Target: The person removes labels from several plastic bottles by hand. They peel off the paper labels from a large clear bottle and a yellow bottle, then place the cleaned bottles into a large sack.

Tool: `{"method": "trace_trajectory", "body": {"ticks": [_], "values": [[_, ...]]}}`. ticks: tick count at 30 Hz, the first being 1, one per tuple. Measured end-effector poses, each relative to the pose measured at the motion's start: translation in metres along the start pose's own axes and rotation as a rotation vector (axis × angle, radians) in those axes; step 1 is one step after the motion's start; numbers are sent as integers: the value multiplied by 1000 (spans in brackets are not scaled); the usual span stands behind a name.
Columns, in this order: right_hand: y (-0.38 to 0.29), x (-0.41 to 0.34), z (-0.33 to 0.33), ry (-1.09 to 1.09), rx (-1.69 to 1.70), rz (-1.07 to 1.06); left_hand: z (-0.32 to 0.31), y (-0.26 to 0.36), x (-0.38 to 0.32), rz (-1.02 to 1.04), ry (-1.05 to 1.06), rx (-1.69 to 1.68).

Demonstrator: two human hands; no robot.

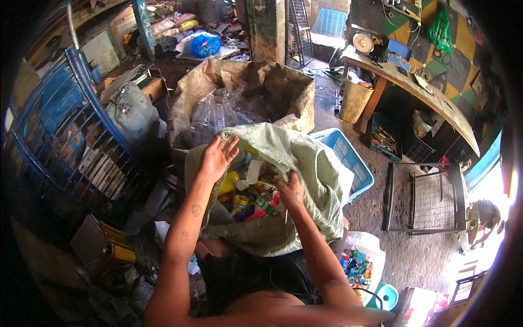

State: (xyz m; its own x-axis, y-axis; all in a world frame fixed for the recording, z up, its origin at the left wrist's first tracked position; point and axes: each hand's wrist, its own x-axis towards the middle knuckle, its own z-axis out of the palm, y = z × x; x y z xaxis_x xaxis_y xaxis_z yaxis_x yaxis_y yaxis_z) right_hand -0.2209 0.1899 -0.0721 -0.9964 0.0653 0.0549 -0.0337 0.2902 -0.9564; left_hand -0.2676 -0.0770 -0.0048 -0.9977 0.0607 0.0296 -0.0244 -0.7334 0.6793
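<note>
A pale green woven plastic sack (322,171) stands before me with its mouth spread. Inside lie mixed plastic pieces, among them a yellow container (229,183), a yellow roll-like piece (241,202) and a bottle with a red and green label (267,206). My left hand (217,158) is at the sack's far left rim, palm showing and fingers apart, holding nothing. At the right side of the opening, my right hand (291,191) grips the sack's folded edge; its fingertips are partly hidden by shadow and cloth.
Beyond the sack stands a large brown bulk bag (302,94) holding clear plastic bottles (220,112). A blue crate (347,159) touches the right side. A bag of small colourful items (378,249) sits lower right, a blue metal railing (98,118) left. Another person (484,218) is at far right.
</note>
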Motion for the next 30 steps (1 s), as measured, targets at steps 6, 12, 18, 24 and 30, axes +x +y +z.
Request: {"method": "trace_trajectory", "body": {"ticks": [6,12,18,24,30], "values": [[-1,32,-23,129,-5,-128,-3,4,-16,40,19,392],[2,48,-33,161,-122,-151,1,-9,-19,237,26,585],[18,80,-51,193,-244,-194,-26,-5,-9,434,-138,1134],[2,104,-58,238,-265,-252,-66,-54,0,-1,-220,1055],[-15,123,-53,212,-290,-280,-127,-79,23,-457,18,1757]]}}
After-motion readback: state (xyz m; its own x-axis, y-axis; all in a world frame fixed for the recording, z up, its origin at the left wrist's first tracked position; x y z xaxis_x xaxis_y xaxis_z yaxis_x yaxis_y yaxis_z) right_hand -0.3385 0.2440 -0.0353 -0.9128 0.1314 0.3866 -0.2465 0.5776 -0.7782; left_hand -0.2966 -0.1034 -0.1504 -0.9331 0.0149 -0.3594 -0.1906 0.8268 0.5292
